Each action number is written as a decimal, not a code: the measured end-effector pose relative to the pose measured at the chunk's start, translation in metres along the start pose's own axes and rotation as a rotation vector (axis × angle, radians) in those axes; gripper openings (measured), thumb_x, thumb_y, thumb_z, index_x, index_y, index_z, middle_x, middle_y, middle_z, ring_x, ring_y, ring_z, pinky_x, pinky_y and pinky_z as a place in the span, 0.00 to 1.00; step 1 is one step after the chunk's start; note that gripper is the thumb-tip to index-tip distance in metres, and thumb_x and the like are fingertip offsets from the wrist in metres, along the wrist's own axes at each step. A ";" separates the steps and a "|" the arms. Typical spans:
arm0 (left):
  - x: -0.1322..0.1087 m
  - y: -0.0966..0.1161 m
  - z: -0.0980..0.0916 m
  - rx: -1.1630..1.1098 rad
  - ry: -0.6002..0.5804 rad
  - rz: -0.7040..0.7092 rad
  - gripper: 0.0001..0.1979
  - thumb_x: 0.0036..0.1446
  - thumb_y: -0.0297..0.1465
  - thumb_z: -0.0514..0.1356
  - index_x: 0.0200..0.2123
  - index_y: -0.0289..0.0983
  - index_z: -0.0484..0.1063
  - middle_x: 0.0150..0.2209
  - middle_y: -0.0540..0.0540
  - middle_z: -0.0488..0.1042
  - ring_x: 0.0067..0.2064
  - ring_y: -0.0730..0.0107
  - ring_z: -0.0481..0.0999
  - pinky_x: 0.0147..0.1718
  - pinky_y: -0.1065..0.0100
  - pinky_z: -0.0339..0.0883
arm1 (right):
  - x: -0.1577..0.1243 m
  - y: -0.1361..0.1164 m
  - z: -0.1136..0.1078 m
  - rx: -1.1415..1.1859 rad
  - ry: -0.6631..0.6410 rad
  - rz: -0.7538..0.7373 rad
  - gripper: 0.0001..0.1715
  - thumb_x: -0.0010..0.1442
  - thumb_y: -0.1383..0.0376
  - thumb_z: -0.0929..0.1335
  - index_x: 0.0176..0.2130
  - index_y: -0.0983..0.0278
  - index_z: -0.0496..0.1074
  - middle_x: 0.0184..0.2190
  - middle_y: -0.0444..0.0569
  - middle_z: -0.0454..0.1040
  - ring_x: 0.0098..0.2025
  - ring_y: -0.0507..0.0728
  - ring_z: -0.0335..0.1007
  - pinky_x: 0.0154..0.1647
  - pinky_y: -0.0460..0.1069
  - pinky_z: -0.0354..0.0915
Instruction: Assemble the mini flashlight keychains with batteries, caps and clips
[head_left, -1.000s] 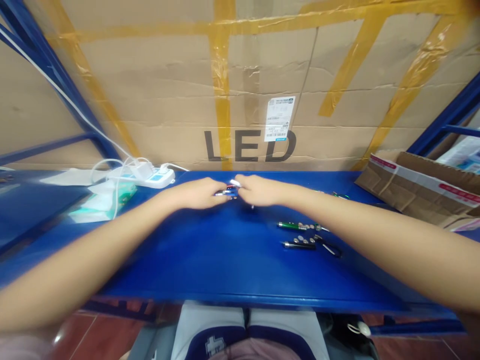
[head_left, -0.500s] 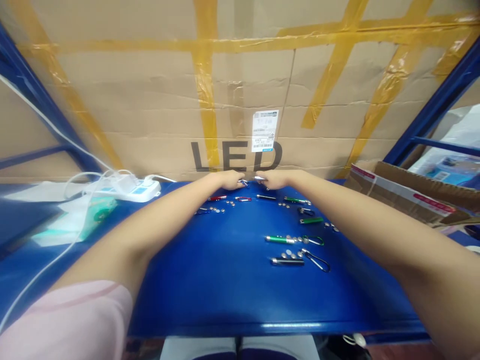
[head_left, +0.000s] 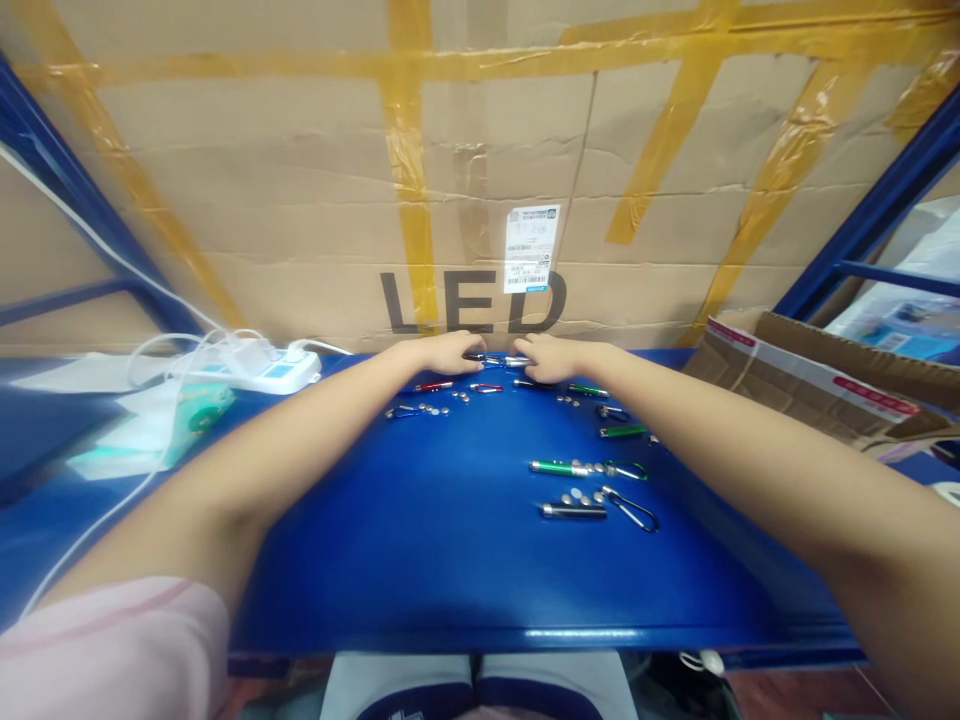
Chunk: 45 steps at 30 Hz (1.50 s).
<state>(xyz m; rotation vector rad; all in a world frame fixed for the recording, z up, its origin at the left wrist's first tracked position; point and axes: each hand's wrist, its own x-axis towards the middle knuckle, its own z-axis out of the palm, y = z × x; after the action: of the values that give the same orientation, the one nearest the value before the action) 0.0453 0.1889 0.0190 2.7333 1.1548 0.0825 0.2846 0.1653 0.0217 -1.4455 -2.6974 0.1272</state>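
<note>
At the far edge of the blue table [head_left: 420,540], my left hand [head_left: 452,352] has its fingers closed on a small blue-and-silver carabiner clip [head_left: 491,361]. Just to its right, my right hand [head_left: 547,358] pinches a small silver penlight part [head_left: 518,362], much of it behind the fingers. A dark penlight tube [head_left: 523,384] lies right below that hand. Nearer me are a green penlight [head_left: 553,468] with a green carabiner [head_left: 628,470], and a black penlight tube [head_left: 574,511] with a black carabiner [head_left: 634,510]. Button cells [head_left: 576,494] lie beside them.
Red penlight tubes [head_left: 433,387] and another blue carabiner [head_left: 405,411] lie below my left hand. A white power strip [head_left: 289,374] with cables stands at left, beside a green-and-white packet [head_left: 196,420]. An open cardboard box [head_left: 810,385] sits at right. A large taped carton [head_left: 315,220] walls the back.
Both hands stay at the table's far edge, and their fingers have shifted slightly around the small parts. The blue clip and silver piece now lie lower, closer to the tabletop. The view has tilted a little.
</note>
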 end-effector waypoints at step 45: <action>-0.155 0.134 0.053 -0.389 0.192 -0.218 0.04 0.65 0.34 0.49 0.38 0.41 0.60 0.35 0.48 0.72 0.36 0.62 0.72 0.35 0.63 0.63 | -0.088 -0.089 0.031 0.130 0.099 -0.223 0.05 0.66 0.70 0.61 0.38 0.64 0.66 0.38 0.53 0.72 0.37 0.57 0.68 0.38 0.49 0.62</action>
<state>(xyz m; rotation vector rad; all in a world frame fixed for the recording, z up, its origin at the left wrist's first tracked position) 0.0374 -0.0210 -0.0063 2.2850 1.3178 0.4939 0.2563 0.0418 -0.0018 -1.0794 -2.6902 0.2066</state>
